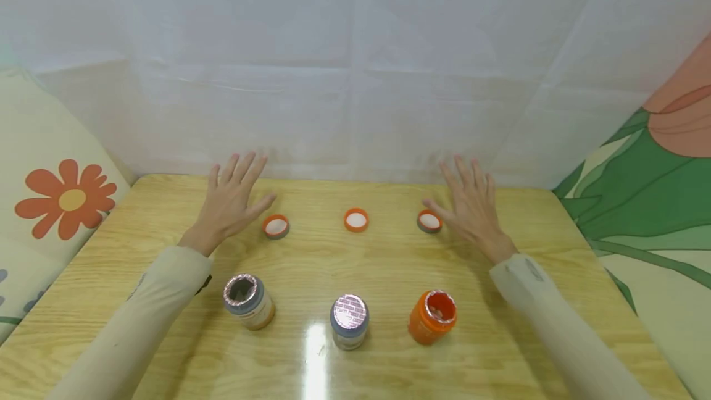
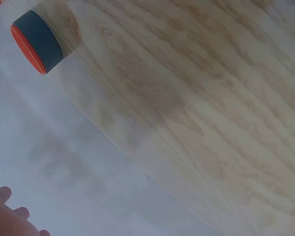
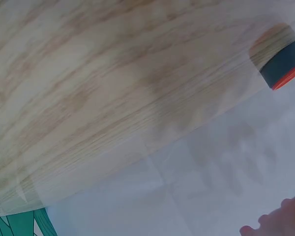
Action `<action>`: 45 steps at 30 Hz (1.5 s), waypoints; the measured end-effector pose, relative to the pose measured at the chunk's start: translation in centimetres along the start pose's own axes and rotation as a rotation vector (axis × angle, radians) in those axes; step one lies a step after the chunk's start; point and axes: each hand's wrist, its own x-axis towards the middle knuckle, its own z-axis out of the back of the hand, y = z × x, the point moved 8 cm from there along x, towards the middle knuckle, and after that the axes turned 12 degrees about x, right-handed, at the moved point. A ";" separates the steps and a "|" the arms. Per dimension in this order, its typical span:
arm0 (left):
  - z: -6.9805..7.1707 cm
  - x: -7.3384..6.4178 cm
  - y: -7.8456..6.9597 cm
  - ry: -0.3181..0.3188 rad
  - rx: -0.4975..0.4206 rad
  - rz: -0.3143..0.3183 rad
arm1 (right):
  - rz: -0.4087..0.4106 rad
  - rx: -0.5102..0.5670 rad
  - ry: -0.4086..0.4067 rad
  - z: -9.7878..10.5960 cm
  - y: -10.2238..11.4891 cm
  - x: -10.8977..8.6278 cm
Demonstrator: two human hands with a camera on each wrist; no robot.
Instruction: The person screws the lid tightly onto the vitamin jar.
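My left hand (image 1: 230,202) is held out with its fingers spread, its thumb close to a grey lid with an orange inner rim (image 1: 276,226). On the other side my right hand (image 1: 472,208) is spread too, the thumb beside a second grey lid (image 1: 429,221). Both hands hold nothing. An orange lid (image 1: 356,220) lies between them. Nearer the front stand three jars: a grey-topped jar with torn foil (image 1: 250,302) at left, a jar with its foil seal whole (image 1: 350,321) in the middle, and an orange jar (image 1: 432,317), its foil torn, with small pieces inside.
The jars and lids share a glossy wood-grain table (image 1: 316,264). A white sheet (image 1: 355,66) hangs along its back edge. Flower-printed cloth stands at the left (image 1: 66,199) and the right (image 1: 655,202).
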 end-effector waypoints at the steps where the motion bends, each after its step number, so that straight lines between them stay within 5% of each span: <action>1: 0.0 0.0 -0.1 -0.001 0.000 -0.005 | 0.004 0.003 -0.001 0.0 0.1 -0.1; 45: -0.6 0.0 -2.4 0.045 -0.071 -0.124 | 0.090 0.183 0.025 2.3 3.3 -5.2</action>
